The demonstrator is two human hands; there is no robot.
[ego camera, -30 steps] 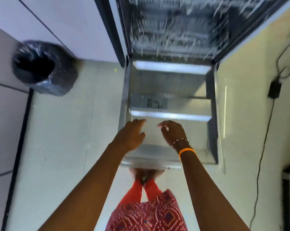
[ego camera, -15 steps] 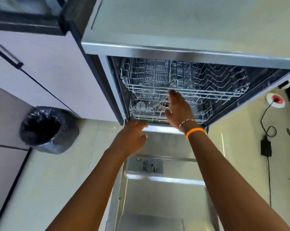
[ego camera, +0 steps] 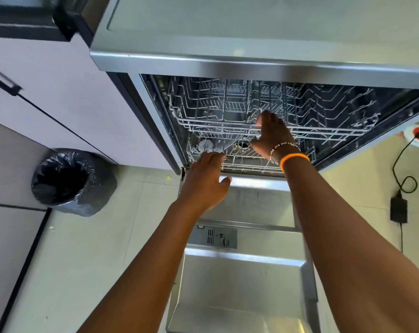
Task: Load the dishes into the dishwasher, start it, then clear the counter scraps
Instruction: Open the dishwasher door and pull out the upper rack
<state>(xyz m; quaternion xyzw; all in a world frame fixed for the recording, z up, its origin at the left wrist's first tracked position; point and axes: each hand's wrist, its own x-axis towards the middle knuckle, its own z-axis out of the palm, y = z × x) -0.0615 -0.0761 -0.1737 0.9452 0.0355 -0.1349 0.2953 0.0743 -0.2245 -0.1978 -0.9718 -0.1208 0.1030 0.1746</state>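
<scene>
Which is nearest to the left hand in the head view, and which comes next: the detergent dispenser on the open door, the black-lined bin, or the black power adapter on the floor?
Measured from the left hand:
1. Detergent dispenser, just below the hand on the open door.
2. Black-lined bin, off to the left on the floor.
3. Power adapter, far right, beyond the right arm.

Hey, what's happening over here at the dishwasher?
A person is reaching into an open dishwasher whose door is folded down. The right hand is at the front rail of the upper rack, seemingly about to pull it out. The left hand hovers open by the lower rack. Both racks look empty of dishes. A bin stands on the left.
</scene>
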